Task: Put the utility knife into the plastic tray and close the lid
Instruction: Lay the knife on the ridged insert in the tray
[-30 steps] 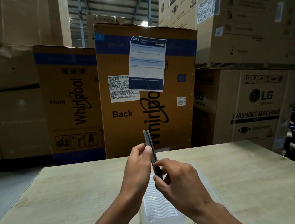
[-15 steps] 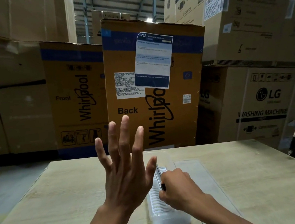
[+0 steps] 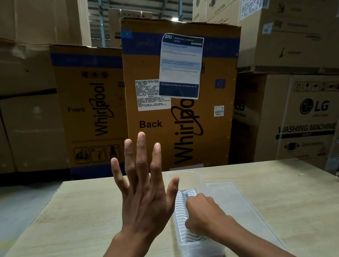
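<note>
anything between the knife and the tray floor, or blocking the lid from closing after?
Nothing visible. The right hand already holds the utility knife down inside the open plastic tray. The lid lies flat on the table beside it; the left hand hovers clear.

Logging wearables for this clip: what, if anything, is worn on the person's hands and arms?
Nothing shows. The left hand and right hand are bare: no gloves, rings, watch or bands visible. Both forearms are uncovered down to the bottom edge of the picture, with no sleeve in view. Anything worn higher up the arms lies outside the picture.
</note>
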The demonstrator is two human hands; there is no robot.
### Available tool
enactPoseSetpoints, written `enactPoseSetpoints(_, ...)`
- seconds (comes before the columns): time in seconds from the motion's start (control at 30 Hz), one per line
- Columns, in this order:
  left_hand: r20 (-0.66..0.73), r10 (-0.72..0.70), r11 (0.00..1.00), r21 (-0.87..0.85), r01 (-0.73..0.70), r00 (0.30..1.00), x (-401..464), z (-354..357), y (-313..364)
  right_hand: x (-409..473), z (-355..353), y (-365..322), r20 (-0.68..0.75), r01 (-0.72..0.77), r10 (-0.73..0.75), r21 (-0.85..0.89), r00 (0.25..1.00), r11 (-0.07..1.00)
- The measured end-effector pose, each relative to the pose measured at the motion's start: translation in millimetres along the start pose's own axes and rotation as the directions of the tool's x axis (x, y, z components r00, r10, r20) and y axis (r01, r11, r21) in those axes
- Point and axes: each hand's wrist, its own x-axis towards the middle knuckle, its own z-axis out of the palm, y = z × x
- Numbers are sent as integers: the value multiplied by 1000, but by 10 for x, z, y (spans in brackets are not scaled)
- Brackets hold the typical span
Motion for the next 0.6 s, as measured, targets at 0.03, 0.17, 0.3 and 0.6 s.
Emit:
enactPoseSetpoints(0.03, 4, -1, 1000, 1, 1, 1000, -7, 11, 4, 2, 4, 0, -3, 2, -2, -5, 1000, 1000)
enactPoseSetpoints(0.17, 32, 1, 1000, 15, -1, 999, -32, 45, 32, -8, 9, 12, 1, 24, -24, -35, 1000, 999)
enactPoseSetpoints(0.3, 59, 2, 1000, 15, -3, 998, -58, 64, 50, -20, 21, 1, -34, 27, -28, -8, 999, 1000)
enactPoseSetpoints(0.6, 40, -24, 988, -150, 30, 999, -90, 125, -21, 79, -461, 664, -520, -7, 195, 340, 831, 940)
